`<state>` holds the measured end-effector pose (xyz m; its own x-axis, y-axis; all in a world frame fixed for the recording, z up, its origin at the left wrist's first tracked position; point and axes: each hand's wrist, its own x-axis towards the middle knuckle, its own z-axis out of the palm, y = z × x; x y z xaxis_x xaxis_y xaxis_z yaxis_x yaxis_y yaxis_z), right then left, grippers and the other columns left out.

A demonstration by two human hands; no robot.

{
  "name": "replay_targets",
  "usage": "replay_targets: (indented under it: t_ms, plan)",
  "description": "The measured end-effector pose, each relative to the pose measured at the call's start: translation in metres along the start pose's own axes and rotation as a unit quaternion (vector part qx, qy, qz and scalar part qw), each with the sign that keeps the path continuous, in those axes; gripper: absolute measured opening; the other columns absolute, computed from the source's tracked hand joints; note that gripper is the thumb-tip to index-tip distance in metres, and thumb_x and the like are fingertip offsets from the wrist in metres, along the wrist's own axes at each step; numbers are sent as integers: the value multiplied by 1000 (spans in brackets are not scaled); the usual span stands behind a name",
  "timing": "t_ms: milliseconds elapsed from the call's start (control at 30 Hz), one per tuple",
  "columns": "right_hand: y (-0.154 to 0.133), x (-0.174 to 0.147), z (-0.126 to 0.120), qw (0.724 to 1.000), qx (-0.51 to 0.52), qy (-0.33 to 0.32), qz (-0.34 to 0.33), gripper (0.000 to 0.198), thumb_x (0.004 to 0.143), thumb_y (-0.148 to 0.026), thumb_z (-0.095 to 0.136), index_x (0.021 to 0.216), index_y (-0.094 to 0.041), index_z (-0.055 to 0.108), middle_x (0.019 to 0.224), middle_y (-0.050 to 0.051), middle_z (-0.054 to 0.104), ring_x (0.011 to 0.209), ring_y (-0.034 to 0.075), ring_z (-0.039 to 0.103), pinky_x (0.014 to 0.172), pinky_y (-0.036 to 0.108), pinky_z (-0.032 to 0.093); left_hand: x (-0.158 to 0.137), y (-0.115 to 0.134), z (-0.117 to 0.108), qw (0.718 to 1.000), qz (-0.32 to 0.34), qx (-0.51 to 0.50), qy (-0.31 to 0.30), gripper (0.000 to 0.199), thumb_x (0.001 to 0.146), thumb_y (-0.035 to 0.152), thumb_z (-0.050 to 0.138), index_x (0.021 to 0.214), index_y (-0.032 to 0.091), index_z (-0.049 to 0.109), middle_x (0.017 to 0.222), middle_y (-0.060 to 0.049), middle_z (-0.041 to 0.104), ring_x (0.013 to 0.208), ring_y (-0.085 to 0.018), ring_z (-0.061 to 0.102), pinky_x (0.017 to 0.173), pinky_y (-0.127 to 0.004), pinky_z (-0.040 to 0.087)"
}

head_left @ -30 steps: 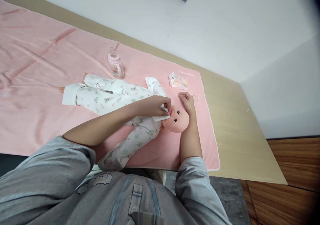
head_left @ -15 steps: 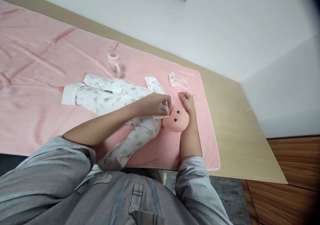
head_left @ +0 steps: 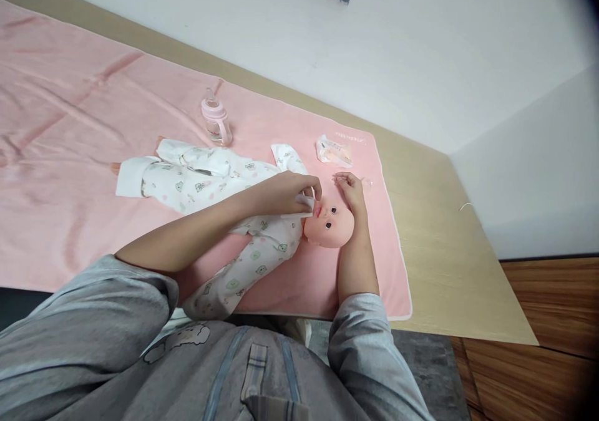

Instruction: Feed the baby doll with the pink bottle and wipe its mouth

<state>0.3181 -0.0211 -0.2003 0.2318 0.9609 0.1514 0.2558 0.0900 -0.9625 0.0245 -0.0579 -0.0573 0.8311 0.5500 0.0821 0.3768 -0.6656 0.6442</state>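
A baby doll [head_left: 334, 226] in a white patterned sleepsuit [head_left: 182, 174] lies on its back across a pink blanket [head_left: 84, 221], its head toward the right. My left hand [head_left: 292, 193] is closed on a white wipe [head_left: 305, 204], held just beside the doll's mouth and over its neck and chest. My right hand [head_left: 349, 190] rests on the blanket past the top of the head, fingers loosely spread, with the forearm lying along the crown. I see nothing in the right hand.
Behind the doll's legs stands a pink-lidded feeding bottle [head_left: 216, 121]. A small white and orange packet [head_left: 334, 151] lies beyond my right hand, with a clear plastic piece [head_left: 367, 184] nearby. The wooden table [head_left: 449, 252] extends right, against a white wall [head_left: 397, 47].
My left hand has drawn the wipe slightly left, off the doll's mouth, so the lips show more. The right hand and the doll have stayed in place.
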Motion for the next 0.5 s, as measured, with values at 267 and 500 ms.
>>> replay_targets:
  t_ms: [267, 500]
  plan:
    - [1, 0, 0, 1000, -4, 0, -3, 25, 77, -38, 65, 95, -21, 67, 96, 4, 73, 89, 17, 67, 96, 39, 52, -1, 2, -5, 999, 22, -32, -5, 23, 80, 11, 58, 101, 20, 62, 104, 1, 72, 96, -16, 66, 81, -23, 44]
    - [3, 1, 0, 1000, -6, -2, -1, 27, 76, -39, 66, 95, -21, 67, 95, 3, 73, 87, 16, 66, 94, 38, 52, -1, -6, -10, 993, 60, -102, -3, 26, 81, 17, 57, 107, 19, 59, 106, -3, 69, 100, -16, 64, 83, -25, 46]
